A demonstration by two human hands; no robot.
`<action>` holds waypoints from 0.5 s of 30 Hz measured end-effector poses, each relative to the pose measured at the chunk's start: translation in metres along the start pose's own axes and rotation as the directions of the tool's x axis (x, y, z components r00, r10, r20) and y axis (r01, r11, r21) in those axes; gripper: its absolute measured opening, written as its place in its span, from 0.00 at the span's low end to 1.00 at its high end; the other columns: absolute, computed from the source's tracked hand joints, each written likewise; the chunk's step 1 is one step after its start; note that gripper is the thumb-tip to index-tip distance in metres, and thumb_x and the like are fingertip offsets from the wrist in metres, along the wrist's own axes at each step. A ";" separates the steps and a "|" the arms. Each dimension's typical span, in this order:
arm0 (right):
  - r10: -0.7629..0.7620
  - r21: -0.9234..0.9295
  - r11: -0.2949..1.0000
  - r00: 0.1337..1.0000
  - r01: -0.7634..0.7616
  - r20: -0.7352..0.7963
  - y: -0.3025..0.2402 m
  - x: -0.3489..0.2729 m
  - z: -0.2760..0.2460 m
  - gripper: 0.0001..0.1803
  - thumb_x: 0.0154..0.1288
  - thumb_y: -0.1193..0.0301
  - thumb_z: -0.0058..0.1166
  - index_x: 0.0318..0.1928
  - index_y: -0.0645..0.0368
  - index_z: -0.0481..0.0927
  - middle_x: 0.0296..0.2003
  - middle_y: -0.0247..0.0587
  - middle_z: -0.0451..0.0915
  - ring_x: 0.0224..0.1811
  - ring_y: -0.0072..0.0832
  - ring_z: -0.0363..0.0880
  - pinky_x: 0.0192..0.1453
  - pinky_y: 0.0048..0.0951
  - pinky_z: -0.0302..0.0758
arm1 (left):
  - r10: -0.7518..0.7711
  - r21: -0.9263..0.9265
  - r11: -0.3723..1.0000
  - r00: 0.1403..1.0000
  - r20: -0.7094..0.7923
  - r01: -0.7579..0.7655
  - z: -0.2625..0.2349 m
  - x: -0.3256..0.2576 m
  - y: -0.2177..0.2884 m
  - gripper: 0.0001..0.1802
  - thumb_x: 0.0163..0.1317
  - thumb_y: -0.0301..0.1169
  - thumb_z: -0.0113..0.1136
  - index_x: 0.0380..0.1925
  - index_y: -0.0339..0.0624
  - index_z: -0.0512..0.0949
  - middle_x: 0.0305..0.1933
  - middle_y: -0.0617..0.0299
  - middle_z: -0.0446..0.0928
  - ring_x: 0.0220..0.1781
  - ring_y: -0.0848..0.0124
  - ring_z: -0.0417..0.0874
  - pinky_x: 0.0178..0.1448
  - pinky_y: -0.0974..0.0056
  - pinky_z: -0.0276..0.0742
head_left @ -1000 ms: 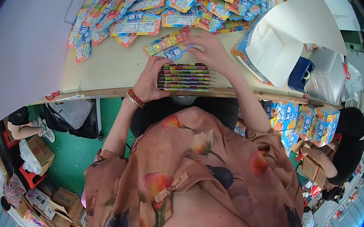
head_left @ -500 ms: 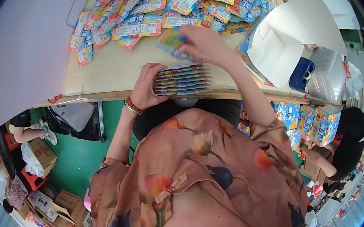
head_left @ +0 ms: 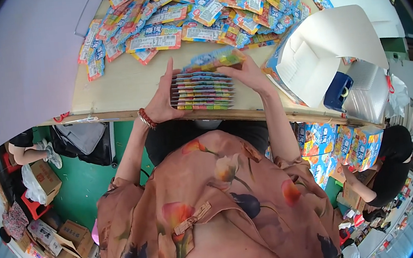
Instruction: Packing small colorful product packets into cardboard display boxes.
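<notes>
A row of colourful flat packets (head_left: 202, 92) stands on edge at the table's front edge, packed face to face. My left hand (head_left: 162, 98) braces the left end of that row, its thumb side near and its index finger stretched up past the far packets. In my right hand (head_left: 245, 73) is one more blue and yellow packet (head_left: 214, 59), slightly blurred, held tilted just beyond the row's far side. Farther back lies a loose heap of the same packets (head_left: 193, 16), blue, yellow and red.
On the right of the table (head_left: 125, 90) stands an open white-lined carton (head_left: 328, 38), beside a blue tape dispenser (head_left: 338, 91) and a clear plastic tray stack (head_left: 367, 90). Printed boxes (head_left: 340, 144) are stacked below. A person (head_left: 394, 168) crouches at the right.
My right hand has brought its packet from near the heap down to the far side of the row. My left hand stays at the row, its index finger now raised.
</notes>
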State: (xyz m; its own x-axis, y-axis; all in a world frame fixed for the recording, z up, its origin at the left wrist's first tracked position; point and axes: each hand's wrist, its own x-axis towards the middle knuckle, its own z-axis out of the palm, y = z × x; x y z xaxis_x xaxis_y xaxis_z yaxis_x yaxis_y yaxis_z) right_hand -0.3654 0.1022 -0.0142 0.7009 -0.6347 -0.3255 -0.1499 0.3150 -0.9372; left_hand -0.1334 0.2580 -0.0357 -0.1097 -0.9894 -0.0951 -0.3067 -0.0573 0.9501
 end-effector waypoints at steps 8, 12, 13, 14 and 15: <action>-0.228 0.418 0.842 0.928 0.340 -0.296 0.032 -0.009 -0.006 0.11 0.71 0.69 0.50 0.47 0.61 0.77 0.36 0.27 0.78 0.39 0.16 0.73 0.48 0.21 0.69 | 0.065 0.004 0.998 0.998 0.013 -0.065 -0.002 0.002 -0.001 0.68 0.36 0.31 0.78 0.73 0.42 0.40 0.66 0.44 0.58 0.67 0.52 0.62 0.72 0.55 0.57; -0.190 -0.030 0.982 0.974 0.187 -0.124 0.032 -0.005 -0.016 0.09 0.71 0.72 0.47 0.38 0.62 0.79 0.34 0.29 0.79 0.38 0.17 0.72 0.47 0.22 0.68 | 0.122 0.060 0.991 0.990 -0.071 -0.118 -0.001 0.002 -0.008 0.72 0.34 0.31 0.79 0.73 0.40 0.34 0.67 0.45 0.55 0.68 0.52 0.61 0.73 0.54 0.55; -0.104 -0.168 0.981 0.994 0.097 -0.031 0.027 -0.005 -0.015 0.10 0.72 0.72 0.45 0.37 0.63 0.79 0.34 0.31 0.79 0.39 0.18 0.72 0.48 0.23 0.68 | 0.144 0.061 0.989 0.980 -0.136 -0.137 -0.001 0.002 -0.009 0.74 0.34 0.32 0.80 0.73 0.39 0.32 0.66 0.45 0.55 0.68 0.52 0.61 0.73 0.55 0.55; -0.105 -0.167 0.981 0.994 0.099 -0.029 0.019 -0.004 -0.015 0.10 0.72 0.72 0.45 0.37 0.63 0.79 0.34 0.31 0.79 0.39 0.18 0.72 0.48 0.23 0.68 | 0.115 0.052 0.993 0.984 -0.133 -0.109 -0.004 0.000 -0.008 0.76 0.33 0.33 0.81 0.72 0.38 0.29 0.64 0.46 0.56 0.67 0.52 0.61 0.72 0.56 0.57; -0.124 -0.317 0.939 0.991 0.133 0.051 0.009 -0.006 -0.013 0.08 0.70 0.75 0.46 0.39 0.64 0.79 0.34 0.34 0.80 0.39 0.23 0.74 0.48 0.25 0.69 | 0.113 0.052 0.993 0.985 -0.132 -0.106 -0.007 -0.002 -0.007 0.76 0.33 0.33 0.81 0.72 0.38 0.29 0.64 0.46 0.56 0.67 0.52 0.61 0.72 0.56 0.57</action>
State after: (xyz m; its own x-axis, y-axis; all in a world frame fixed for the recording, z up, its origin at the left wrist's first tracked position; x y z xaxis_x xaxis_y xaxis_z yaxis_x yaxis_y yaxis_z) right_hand -0.3804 0.0995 -0.0226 0.7484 -0.6323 -0.2002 -0.2681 -0.0123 -0.9633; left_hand -0.1245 0.2592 -0.0404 -0.0174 -0.9985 0.0526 -0.3420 0.0554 0.9381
